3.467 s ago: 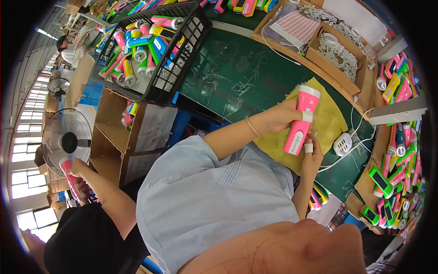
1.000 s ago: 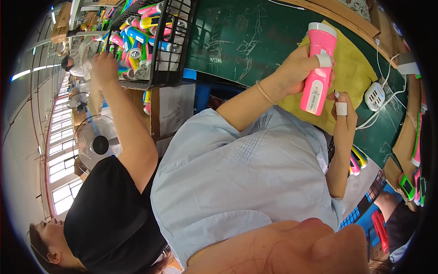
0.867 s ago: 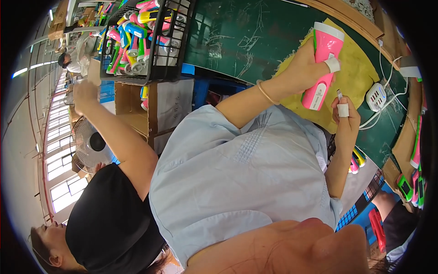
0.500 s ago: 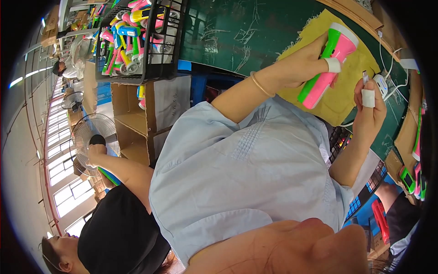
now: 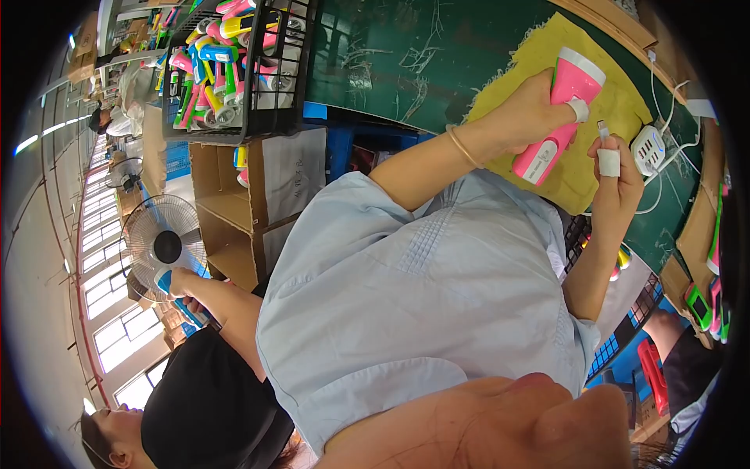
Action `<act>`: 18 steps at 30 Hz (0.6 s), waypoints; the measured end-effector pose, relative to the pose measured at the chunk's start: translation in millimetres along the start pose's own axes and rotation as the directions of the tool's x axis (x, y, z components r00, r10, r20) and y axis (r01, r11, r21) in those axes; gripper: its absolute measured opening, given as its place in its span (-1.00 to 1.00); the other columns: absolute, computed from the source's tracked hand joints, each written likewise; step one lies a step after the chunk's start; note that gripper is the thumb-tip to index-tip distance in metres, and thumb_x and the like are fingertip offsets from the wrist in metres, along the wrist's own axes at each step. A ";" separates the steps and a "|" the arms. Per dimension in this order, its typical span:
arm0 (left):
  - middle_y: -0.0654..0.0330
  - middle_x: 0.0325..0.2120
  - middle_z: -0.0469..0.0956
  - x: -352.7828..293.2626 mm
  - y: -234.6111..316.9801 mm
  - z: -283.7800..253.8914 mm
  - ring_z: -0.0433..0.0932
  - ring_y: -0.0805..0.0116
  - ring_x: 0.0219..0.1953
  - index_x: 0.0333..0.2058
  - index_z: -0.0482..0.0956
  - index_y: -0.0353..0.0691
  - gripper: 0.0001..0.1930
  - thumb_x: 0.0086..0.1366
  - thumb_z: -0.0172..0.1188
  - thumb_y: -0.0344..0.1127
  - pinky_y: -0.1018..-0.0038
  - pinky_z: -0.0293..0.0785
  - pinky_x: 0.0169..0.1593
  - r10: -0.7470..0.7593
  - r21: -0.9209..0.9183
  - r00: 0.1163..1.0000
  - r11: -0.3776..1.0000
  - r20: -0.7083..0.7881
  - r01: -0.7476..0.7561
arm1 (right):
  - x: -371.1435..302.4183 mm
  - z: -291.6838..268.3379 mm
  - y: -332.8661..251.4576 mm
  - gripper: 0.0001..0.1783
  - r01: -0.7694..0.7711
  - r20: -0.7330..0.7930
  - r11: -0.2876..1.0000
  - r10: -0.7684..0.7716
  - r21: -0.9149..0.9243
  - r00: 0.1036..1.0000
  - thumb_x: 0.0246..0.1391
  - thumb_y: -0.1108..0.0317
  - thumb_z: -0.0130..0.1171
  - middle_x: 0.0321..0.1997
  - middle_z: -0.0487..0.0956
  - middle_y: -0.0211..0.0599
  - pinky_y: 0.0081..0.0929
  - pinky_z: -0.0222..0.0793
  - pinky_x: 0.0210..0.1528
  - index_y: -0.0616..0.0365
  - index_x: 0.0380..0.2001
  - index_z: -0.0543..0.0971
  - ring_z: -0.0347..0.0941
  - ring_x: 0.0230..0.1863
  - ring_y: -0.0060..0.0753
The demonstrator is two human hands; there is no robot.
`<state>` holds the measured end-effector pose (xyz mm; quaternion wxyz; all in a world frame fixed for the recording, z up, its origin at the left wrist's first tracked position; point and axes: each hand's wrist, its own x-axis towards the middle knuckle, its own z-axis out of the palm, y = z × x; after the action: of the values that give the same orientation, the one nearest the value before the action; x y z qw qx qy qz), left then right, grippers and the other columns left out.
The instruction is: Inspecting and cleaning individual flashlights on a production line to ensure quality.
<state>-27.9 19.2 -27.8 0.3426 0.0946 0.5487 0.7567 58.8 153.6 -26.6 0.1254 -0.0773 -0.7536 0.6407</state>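
A pink flashlight (image 5: pixel 576 78) with a white rim and a strip of green lies tilted in my left hand (image 5: pixel 535 117), whose fingers wrap round its body. A pale grey panel (image 5: pixel 541 160) with a switch faces up on its handle. White tape covers my left thumb, and a bangle circles that wrist. My right hand (image 5: pixel 617 176), also taped, pinches a small white USB plug (image 5: pixel 602 130) with its metal tip upward. Plug and flashlight are a short gap apart. Under both hands spreads a yellow cloth (image 5: pixel 539 47) on the green tabletop (image 5: pixel 375 62).
A white multi-port charger (image 5: pixel 648 150) with white cables sits right of my right hand. At the far left a black crate (image 5: pixel 305 78) holds several colourful flashlights. A co-worker (image 5: pixel 211 399) in black holds a blue object near a fan (image 5: pixel 183 219). Cardboard boxes (image 5: pixel 223 195) stand beside the table.
My left hand has turned the flashlight, so its pink side and grey panel face up. My right hand has moved left with the plug, closer to it. The co-worker's hand has shifted downward.
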 end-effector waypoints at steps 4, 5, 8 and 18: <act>0.15 -0.43 0.42 -1.8 -0.2 1.8 0.48 0.42 -0.55 -0.20 0.25 -0.30 -0.73 0.15 0.04 -0.37 0.50 0.44 -0.51 0.050 0.050 0.999 0.997 0.002 -0.050 | -1.3 1.3 -4.4 -0.83 -0.042 0.019 0.999 0.042 -0.022 0.999 0.09 0.37 -0.06 -0.50 0.42 -0.47 -0.76 0.13 -0.34 0.27 -0.44 0.43 0.24 -0.42 -0.70; 0.16 -0.43 0.42 -2.8 -0.6 1.5 0.48 0.42 -0.54 -0.19 0.25 -0.30 -0.74 0.15 0.04 -0.39 0.50 0.43 -0.51 0.062 0.059 0.998 0.996 0.000 -0.062 | -1.4 2.7 -2.9 -0.82 -0.028 0.015 1.000 0.028 -0.005 0.999 0.10 0.36 -0.06 -0.51 0.41 -0.47 -0.77 0.11 -0.36 0.27 -0.45 0.43 0.22 -0.44 -0.71; 0.16 -0.44 0.42 -3.4 -1.0 0.9 0.47 0.43 -0.55 -0.20 0.26 -0.29 -0.74 0.16 0.04 -0.36 0.51 0.43 -0.51 0.037 0.077 0.999 0.996 0.002 -0.037 | -2.3 3.7 -0.4 -0.80 -0.028 0.014 1.000 0.028 0.012 1.000 0.10 0.35 -0.05 -0.51 0.41 -0.49 -0.77 0.09 -0.40 0.26 -0.47 0.43 0.20 -0.46 -0.72; 0.17 -0.45 0.41 5.3 -9.7 -1.8 0.46 0.47 -0.51 -0.20 0.27 -0.29 -0.74 0.18 0.03 -0.32 0.54 0.42 -0.47 0.068 0.136 0.997 0.989 -0.025 -0.064 | -3.4 4.9 3.1 -0.82 -0.053 0.010 0.998 0.053 0.019 0.999 0.10 0.36 -0.05 -0.50 0.42 -0.48 -0.78 0.11 -0.38 0.27 -0.44 0.44 0.22 -0.44 -0.72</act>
<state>-28.8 22.7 -38.4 0.3021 0.1246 0.6001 0.7301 60.5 148.6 -30.8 0.1054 -0.0931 -0.7455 0.6515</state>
